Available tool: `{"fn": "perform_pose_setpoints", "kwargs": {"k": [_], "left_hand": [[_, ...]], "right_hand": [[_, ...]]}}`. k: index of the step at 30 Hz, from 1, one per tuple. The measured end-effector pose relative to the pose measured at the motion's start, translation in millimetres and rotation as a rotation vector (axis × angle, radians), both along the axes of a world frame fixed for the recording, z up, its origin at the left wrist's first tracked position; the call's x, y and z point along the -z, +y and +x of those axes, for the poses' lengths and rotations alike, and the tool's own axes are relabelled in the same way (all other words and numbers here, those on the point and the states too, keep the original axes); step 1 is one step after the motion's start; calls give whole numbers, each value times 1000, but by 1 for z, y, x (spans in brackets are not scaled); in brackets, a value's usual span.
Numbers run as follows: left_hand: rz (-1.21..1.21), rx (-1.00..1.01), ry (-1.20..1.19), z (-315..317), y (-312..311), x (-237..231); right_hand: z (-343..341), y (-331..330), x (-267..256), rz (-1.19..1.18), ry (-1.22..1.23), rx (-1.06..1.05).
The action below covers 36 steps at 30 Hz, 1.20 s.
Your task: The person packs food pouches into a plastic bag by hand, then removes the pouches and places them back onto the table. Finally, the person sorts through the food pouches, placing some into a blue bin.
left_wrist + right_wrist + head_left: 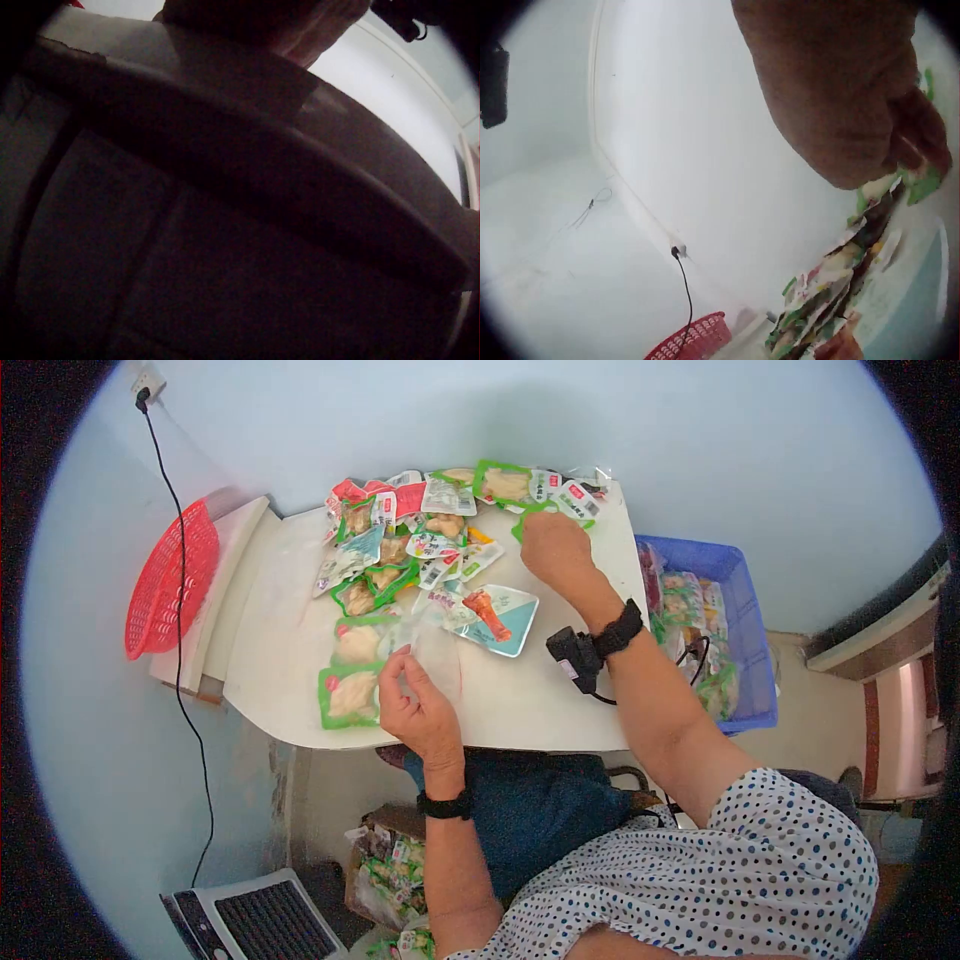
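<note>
In the head view my left hand (418, 710) is at the table's near edge, its thumb and fingertips pinching a thin clear plastic bag (437, 655). Two green-edged food packets, an upper one (358, 643) and a lower one (350, 696), lie just left of it. At the far right of the table my right hand (557, 548) grips a green-edged packet (924, 186), mostly hidden behind its curled fingers. A larger pale blue packet with a reddish drumstick picture (505, 622) lies between the hands. The left wrist view is dark, with little of the hand visible.
Several mixed snack packets (385, 550) are heaped along the table's back left. To the right stands a blue crate (748, 630) holding more packets. A red basket (170, 585) leans at the left near a hanging black cord (180, 610). Below is a box of packets (395, 870).
</note>
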<state>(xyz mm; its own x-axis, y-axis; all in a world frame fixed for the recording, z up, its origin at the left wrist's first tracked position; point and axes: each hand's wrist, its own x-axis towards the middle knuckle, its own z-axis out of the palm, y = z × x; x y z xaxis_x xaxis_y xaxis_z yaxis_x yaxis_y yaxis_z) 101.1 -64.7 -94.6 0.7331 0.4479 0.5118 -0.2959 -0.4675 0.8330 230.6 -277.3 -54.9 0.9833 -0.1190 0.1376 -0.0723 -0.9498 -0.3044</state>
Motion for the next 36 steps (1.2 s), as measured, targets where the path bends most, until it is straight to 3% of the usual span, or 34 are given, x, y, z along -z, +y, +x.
{"fn": "perform_pose_setpoints", "kwargs": {"k": [3,6,9,12,15,18,21,24,28,33,36], "left_hand": [[-5,-8,11,-1,-1,-1],[-13,1,21,-2,-2,-3],[17,-13,26,-2,-1,0],[26,-15,42,-2,-1,0],[57,-26,14,-1,-1,1],[60,-18,7,-2,-3,-2],[71,-19,12,-3,-2,-3],[71,-20,-23,-1,-4,0],[98,-37,-72,1,-1,4],[91,-31,-77,0,1,0],[88,-36,-77,-2,1,-2]], "right_hand": [[1,-6,-3,112,-110,87],[7,-31,9,-138,-562,168],[19,-45,36,-34,-434,312],[18,-46,36,16,-245,312],[17,-45,24,45,-287,301],[21,-50,24,328,-204,260],[11,-56,10,308,-25,176],[19,-63,23,129,-124,117],[31,-68,38,439,-323,51],[-29,-29,-53,914,-255,91],[-44,-19,-67,1179,-71,-168]]}}
